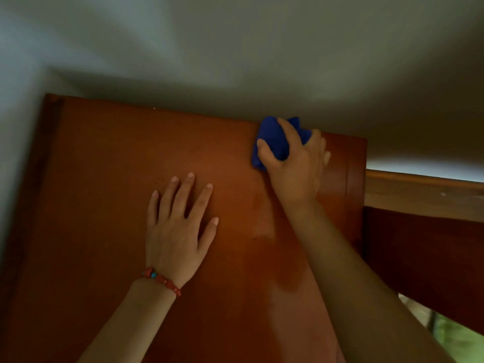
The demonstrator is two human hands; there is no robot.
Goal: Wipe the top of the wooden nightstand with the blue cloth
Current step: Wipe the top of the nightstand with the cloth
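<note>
Right hand (293, 163) clasped around a bunched deep-blue cloth (272, 142), pressing it onto the far right corner of the reddish-brown polished wooden nightstand top (104, 205) beside the pale wall (235, 61), while the left hand (175, 231), wearing a red beaded bracelet (161, 280), lies flat with fingers spread, holding nothing.

Blue cloth (273, 142) partly under fingers (288, 132)

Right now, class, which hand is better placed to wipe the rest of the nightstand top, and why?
The right hand: it already grips the blue cloth at the nightstand top's far edge. The left hand lies flat, empty, fingers spread.
</note>
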